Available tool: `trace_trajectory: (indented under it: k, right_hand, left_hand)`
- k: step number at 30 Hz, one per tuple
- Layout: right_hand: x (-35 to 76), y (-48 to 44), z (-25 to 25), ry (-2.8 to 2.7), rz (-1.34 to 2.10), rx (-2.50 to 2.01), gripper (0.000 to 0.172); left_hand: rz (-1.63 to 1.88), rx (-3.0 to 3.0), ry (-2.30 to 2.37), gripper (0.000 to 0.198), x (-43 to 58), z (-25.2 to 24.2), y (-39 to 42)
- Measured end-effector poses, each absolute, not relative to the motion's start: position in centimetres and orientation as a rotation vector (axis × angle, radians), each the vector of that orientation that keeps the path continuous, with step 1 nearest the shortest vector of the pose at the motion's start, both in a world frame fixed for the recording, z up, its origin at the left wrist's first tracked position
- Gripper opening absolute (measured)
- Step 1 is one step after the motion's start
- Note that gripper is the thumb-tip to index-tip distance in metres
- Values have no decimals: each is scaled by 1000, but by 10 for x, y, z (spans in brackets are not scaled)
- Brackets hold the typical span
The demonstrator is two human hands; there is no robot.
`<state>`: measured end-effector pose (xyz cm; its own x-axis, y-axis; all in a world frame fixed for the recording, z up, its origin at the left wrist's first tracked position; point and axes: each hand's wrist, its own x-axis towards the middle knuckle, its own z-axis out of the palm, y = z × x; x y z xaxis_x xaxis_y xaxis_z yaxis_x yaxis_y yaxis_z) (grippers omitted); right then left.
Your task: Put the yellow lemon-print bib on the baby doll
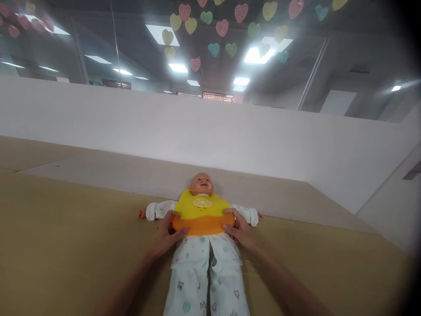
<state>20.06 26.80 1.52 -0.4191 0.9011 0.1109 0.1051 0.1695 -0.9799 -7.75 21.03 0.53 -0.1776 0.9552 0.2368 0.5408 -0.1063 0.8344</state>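
A baby doll (201, 183) lies on its back with its arms spread wide. It wears a white printed top and white printed trousers (189, 289). Over its chest is a yellow bib (187, 206) with a white citrus slice and a small smile on it. Along the bib's lower edge runs an orange pocket (203, 226). My left hand (167, 235) grips the pocket's left end, thumb on the front and fingers at the edge. At the right end, my right hand (241, 228) holds the bib the same way.
Beneath the doll is a tan tabletop (82, 237), with a greyish strip (115, 169) along its far side. A low white wall (197, 129) stands behind, topped by glass with several paper hearts (222, 27) stuck on it.
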Motion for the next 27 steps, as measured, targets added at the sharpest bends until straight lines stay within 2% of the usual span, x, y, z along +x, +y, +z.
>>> trace_trajectory:
  k: [4, 11, 16, 22, 27]
  right_hand:
    - [205, 274, 9, -1690, 1368, -845, 54]
    - [203, 278, -1, -1737, 1181, -900, 47]
    - [199, 276, 6, -1734, 1043, -980, 42]
    - [197, 281, 12, -1709, 1126, -1088, 44]
    - [197, 281, 11, -1774, 1056, -1093, 43]
  left_hand:
    - [1144, 1691, 1702, 52, -84, 5, 212]
    - [1119, 1703, 1871, 53, -79, 0, 217]
    - [1079, 1726, 1954, 48, -75, 8, 215]
    - [1024, 1697, 2056, 36, -73, 24, 218]
    - [997, 1751, 2132, 34, -73, 22, 220]
